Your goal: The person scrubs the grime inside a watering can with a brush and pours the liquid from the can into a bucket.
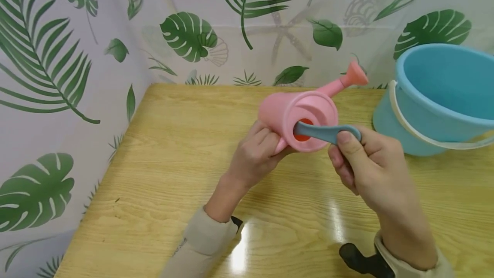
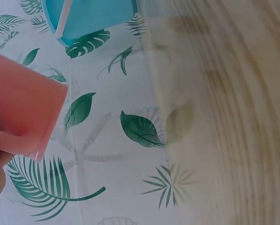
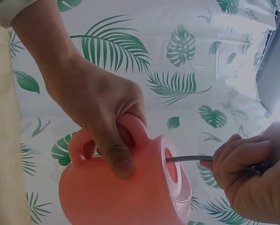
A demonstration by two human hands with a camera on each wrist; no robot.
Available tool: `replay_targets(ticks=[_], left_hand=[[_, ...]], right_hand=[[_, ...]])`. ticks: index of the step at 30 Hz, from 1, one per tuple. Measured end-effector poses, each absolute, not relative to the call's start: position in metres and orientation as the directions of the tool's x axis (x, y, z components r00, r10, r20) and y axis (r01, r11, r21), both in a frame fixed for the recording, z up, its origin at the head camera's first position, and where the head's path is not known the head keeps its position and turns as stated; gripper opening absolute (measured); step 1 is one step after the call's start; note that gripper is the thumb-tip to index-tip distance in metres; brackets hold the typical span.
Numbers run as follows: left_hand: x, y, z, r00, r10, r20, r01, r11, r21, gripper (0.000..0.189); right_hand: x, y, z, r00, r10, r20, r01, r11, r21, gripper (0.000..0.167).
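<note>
Right grip (image 1: pixel 374 170), pinching a blue-grey handle (image 1: pixel 320 132), slightly overlaps the blue bucket (image 1: pixel 436 119).

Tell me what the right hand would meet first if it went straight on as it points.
Likely the pink watering can at its open end, where the blue-grey handle in the right hand reaches in; depth is unclear.

Head view downward, wrist views nearer, pink can (image 1: pixel 283 110) shared

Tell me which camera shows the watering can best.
The head view, where the can shows spout, body and opening. The right wrist view shows handle and opening but no spout; the left wrist view catches only a cut-off part.
</note>
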State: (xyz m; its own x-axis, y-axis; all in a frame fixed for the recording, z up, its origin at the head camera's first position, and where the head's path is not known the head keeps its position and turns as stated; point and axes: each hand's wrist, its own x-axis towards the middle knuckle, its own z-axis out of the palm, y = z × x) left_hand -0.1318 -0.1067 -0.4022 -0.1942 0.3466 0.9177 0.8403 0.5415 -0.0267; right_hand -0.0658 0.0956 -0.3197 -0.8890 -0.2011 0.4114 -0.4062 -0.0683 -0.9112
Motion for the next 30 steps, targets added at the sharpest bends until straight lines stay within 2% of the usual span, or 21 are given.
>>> replay_targets(ticks=[6,14,18,22,28,30], left_hand=[[-0.132,-0.105,-0.401,-0.244,0.389,0.888,0.824,0.566,-0.022,0.042],[-0.133,-0.111,-0.401,-0.212,0.433,0.876,0.832,0.55,-0.071,0.045],[-0.133,-0.112,-0.402,-0.2,0.439,0.876,0.837,0.541,-0.081,0.045],[-0.133,-0.11,-0.401,-0.193,0.443,0.876,0.839,0.537,-0.086,0.044],[-0.133,-0.109,-0.401,-0.193,0.445,0.875,0.841,0.535,-0.087,0.042],[-0.132,-0.109,-0.401,-0.197,0.445,0.873,0.84,0.536,-0.084,0.043]], right_hand=[[-0.074,0.096,-0.327,-0.858,-0.339,0.387,-0.432,0.065,-0.9,0.022],[-0.078,0.118,-0.325,-0.846,-0.412,0.338,-0.478,0.309,-0.822,0.025],[-0.078,0.116,-0.326,-0.84,-0.374,0.393,-0.525,0.378,-0.763,0.021],[-0.078,0.104,-0.328,-0.782,-0.341,0.521,-0.622,0.462,-0.632,0.01],[-0.078,0.097,-0.328,-0.646,-0.438,0.625,-0.745,0.542,-0.389,0.025],[-0.077,0.098,-0.329,-0.601,-0.469,0.647,-0.772,0.55,-0.319,0.012]])
